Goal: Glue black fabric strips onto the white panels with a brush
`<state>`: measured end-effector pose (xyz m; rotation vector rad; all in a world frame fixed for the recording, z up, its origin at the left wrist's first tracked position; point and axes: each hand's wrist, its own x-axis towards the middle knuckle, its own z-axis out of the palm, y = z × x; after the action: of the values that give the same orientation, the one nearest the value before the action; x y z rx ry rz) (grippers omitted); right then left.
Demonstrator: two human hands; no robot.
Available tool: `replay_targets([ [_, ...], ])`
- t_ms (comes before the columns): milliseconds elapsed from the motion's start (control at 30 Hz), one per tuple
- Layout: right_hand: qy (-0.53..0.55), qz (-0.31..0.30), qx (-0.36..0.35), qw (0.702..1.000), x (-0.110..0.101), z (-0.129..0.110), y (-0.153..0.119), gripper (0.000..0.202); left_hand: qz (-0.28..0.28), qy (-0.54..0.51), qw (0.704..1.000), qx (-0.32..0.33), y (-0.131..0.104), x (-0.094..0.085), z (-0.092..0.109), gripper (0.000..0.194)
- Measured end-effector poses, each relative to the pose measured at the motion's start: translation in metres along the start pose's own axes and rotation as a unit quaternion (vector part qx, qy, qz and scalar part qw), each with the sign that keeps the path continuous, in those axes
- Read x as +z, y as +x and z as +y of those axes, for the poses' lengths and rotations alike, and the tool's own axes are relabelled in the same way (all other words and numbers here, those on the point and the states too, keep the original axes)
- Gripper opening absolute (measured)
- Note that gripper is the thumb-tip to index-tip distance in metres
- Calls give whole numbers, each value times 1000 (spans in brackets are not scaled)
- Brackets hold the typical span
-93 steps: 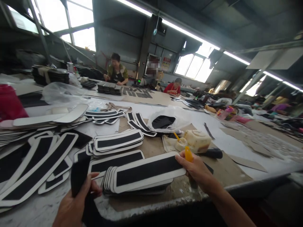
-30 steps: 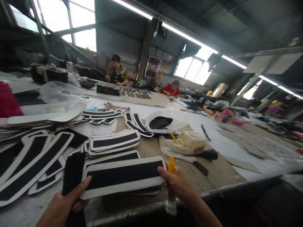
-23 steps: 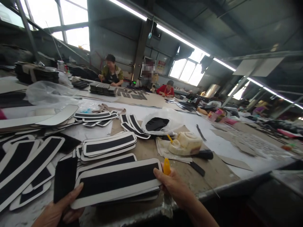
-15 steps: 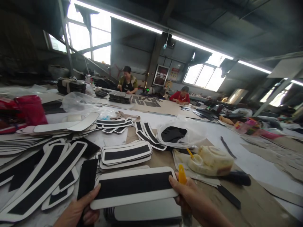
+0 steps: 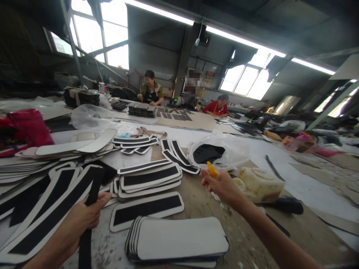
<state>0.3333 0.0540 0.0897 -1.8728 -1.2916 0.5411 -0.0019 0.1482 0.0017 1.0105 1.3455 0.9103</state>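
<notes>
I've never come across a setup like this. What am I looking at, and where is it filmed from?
There is no machine: a person works with two bare hands, filmed by one camera worn on the head, looking forward and down. The left hand grips a black strip; the right hand holds a yellow handle. On the table nearest the camera is a stack of pale panels, and just beyond it a black-centred panel. Past the right hand is a plastic bag with black contents; to its right, a stained container.
</notes>
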Motion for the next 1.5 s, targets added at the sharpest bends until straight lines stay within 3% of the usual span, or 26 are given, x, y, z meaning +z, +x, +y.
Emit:
replay_targets([
  [133,124,31,3,992,-17,-7,-43,47,-41,148,988,-28,-43,8,-23,49],
  [233,164,80,13,983,-20,-9,-70,48,-71,257,963,37,-65,26,-26,42],
  [333,155,114,14,981,-19,-5,-91,50,-76,326,940,69,-72,38,-25,42],
  [533,136,151,54,978,-28,17,-120,57,-56,314,944,86,-83,47,-39,38],
  [667,246,186,118,944,-35,23,-132,54,-61,281,954,81,-93,46,-50,41],
  [767,323,123,137,928,-24,20,-137,45,-50,270,958,79,-98,45,-51,43],
  [900,361,18,117,925,11,11,-134,42,-4,248,966,80,-104,44,-50,38],
  [1000,365,51,122,921,34,8,-124,52,-21,264,962,66,-107,43,-50,31],
  [1133,327,99,150,928,50,9,-109,62,-35,237,970,38,-112,43,-47,30],
  [1333,369,49,166,913,61,5,-102,60,-33,76,996,12,-114,48,-47,34],
  [1500,379,-49,159,910,66,1,-105,44,-37,2,999,-30,-110,46,-52,34],
])
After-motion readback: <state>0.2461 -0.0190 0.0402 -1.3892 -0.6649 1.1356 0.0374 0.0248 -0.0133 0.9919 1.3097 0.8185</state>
